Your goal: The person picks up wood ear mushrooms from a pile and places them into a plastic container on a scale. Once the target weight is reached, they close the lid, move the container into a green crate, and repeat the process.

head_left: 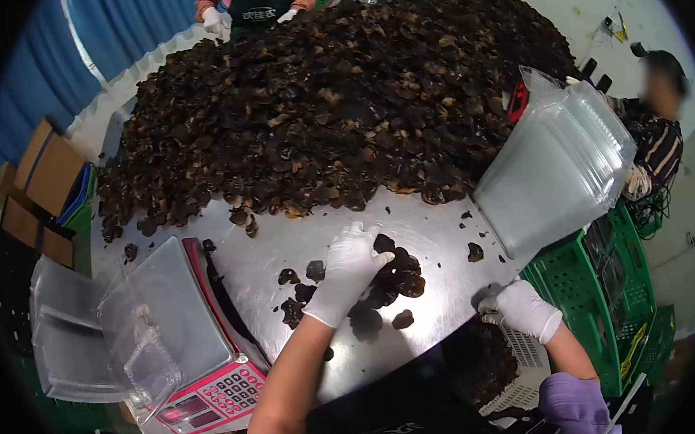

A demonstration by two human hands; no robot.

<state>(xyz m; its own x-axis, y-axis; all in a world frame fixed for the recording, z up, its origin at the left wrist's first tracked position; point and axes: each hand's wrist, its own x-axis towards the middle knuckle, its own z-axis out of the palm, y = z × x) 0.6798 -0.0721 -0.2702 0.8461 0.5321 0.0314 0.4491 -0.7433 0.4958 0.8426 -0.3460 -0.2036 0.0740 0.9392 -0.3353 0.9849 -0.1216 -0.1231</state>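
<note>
My left hand [351,268], in a white glove, lies over the steel table [261,242] with its fingers stretched and thumb apart. It touches the edge of a small group of dark wood ear mushrooms [403,273]. Several loose mushrooms [292,312] lie to its left. At the table's near right edge is my right hand [524,309], also gloved, with curled fingers around a dark piece that looks like a wood ear mushroom [484,295]. Just below that hand stands a white slotted basket [531,357] with dark mushrooms [480,360] in it.
A large mushroom heap [333,106] covers the far table. Left stands a pink-edged scale [215,396] with clear plastic containers [147,325]. Stacked clear containers [555,164] and green crates [607,296] are on the right. One person [259,3] stands opposite, another [657,134] at right.
</note>
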